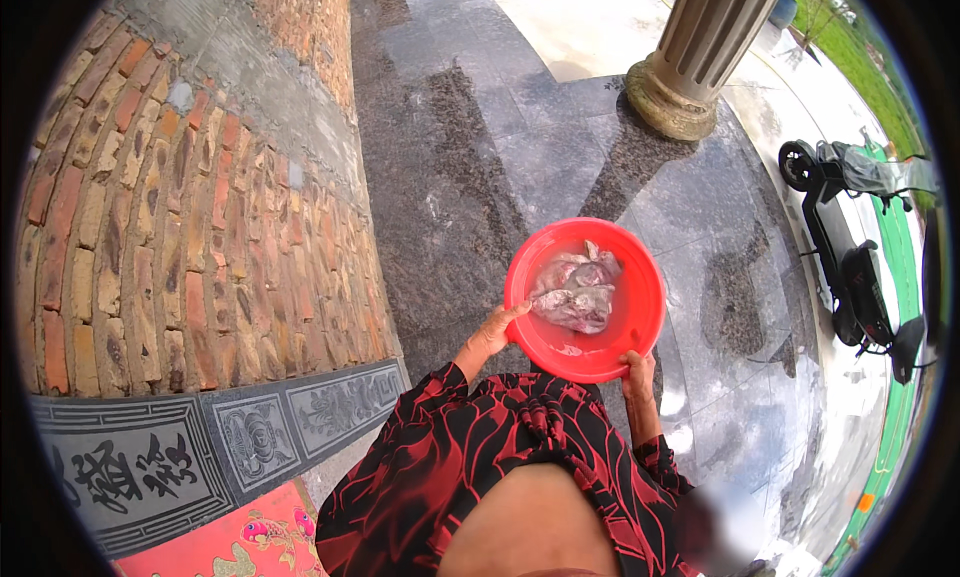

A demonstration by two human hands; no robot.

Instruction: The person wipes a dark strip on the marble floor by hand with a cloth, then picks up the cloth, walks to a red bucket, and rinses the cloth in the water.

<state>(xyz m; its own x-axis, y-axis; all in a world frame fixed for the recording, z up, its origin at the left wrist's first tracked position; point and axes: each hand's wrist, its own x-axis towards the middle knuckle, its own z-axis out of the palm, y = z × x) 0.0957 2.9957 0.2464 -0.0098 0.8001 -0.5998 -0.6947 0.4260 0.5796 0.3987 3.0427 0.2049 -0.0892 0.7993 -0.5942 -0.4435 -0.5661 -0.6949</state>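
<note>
A round red plastic basin (pixel 640 322) is held up in front of me at waist height. My left hand (pixel 493 329) grips its rim on the left, thumb over the edge. On the near right side, my right hand (pixel 637 370) is closed round the rim, thumb on top. Inside, a wet, crumpled greyish-pink cloth (pixel 580 295) lies in cloudy water; its exact kind I cannot make out. The fingers of both hands are partly hidden under the basin.
A brick wall (pixel 200 247) runs along my left, with carved grey stone panels (pixel 250 432) near me. Dark wet-looking tiles (pixel 450 177) cover the floor. A fluted column (pixel 690 67) stands ahead right; a black scooter (pixel 850 267) is parked at far right.
</note>
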